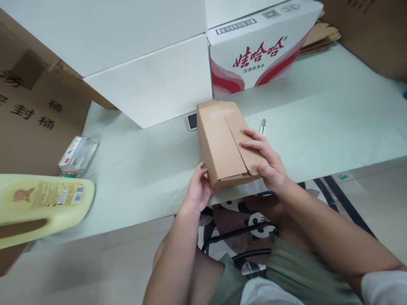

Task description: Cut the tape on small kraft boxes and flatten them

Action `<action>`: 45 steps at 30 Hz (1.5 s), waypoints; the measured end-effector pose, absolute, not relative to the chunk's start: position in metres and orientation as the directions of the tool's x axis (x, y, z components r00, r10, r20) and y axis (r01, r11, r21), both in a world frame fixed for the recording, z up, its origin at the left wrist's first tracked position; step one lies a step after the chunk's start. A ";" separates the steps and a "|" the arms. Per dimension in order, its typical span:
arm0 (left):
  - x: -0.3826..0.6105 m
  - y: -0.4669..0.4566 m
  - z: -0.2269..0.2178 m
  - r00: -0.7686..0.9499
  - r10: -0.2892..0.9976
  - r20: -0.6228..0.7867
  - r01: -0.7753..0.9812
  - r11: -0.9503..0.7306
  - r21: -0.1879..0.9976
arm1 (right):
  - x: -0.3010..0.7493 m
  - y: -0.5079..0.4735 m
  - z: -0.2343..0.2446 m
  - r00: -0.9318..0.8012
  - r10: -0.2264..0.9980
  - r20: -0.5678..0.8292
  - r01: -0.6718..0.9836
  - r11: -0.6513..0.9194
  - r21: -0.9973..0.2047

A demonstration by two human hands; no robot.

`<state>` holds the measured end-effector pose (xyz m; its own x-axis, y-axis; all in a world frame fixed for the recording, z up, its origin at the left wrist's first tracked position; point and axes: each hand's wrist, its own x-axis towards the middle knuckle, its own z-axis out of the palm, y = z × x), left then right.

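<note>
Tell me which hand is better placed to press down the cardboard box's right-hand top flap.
The right hand, I'd judge: its fingers lie across that flap. The left hand is low at the near left side of the cardboard box, across the seam.

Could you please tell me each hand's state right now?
Left hand: holding the cardboard box at its left side.
Right hand: holding it along the right edge.

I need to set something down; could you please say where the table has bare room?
The table is barest right of the held carton, in front of the printed box; also between carton and clear bottle. Crowded: bottle and yellow jug at left, white boxes behind the carton.
</note>
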<state>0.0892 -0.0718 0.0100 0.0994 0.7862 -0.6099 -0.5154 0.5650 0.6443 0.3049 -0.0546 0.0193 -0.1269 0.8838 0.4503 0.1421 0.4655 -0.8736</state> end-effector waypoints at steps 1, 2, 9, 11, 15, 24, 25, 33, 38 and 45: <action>0.088 -0.071 0.010 0.115 0.776 -0.621 -0.516 0.580 0.630 | 0.304 -0.055 0.020 -0.149 0.878 0.456 0.138 0.475 -0.869; 0.087 -0.071 0.010 0.135 0.764 -0.632 -0.519 0.597 0.611 | 0.304 -0.055 0.020 -0.167 0.873 0.459 0.133 0.481 -0.867; 0.090 -0.076 0.019 0.116 0.757 -0.643 -0.531 0.595 0.604 | 0.306 -0.053 0.016 -0.182 0.877 0.445 0.117 0.469 -0.875; 0.089 -0.078 0.019 0.058 0.777 -0.627 -0.486 0.570 0.662 | 0.307 -0.053 0.015 -0.173 0.877 0.449 0.108 0.470 -0.876; 0.073 -0.078 0.015 0.028 0.840 -0.542 -0.150 0.539 0.829 | 0.308 -0.053 0.014 -0.211 0.871 0.443 0.109 0.472 -0.875; 0.046 -0.057 0.013 -0.326 0.935 0.140 -0.050 -0.164 0.985 | 0.301 -0.060 0.023 -0.409 0.836 0.364 0.033 0.413 -0.910; 0.045 -0.055 0.015 -0.320 0.919 0.229 -0.053 -0.259 0.964 | 0.299 -0.062 0.023 -0.453 0.823 0.343 0.025 0.396 -0.918; 0.047 -0.054 0.011 -0.288 0.860 0.421 0.242 -0.360 0.901 | 0.296 -0.064 0.019 -0.418 0.853 0.314 0.040 0.362 -0.931; 0.046 -0.053 0.006 -0.264 0.857 0.442 0.292 -0.366 0.884 | 0.325 -0.033 0.012 0.084 0.979 0.187 0.712 0.073 -0.699; 0.049 -0.053 0.005 -0.238 0.857 0.457 0.298 -0.383 0.874 | 0.339 -0.016 0.004 0.190 0.963 -0.190 0.922 -0.242 -0.303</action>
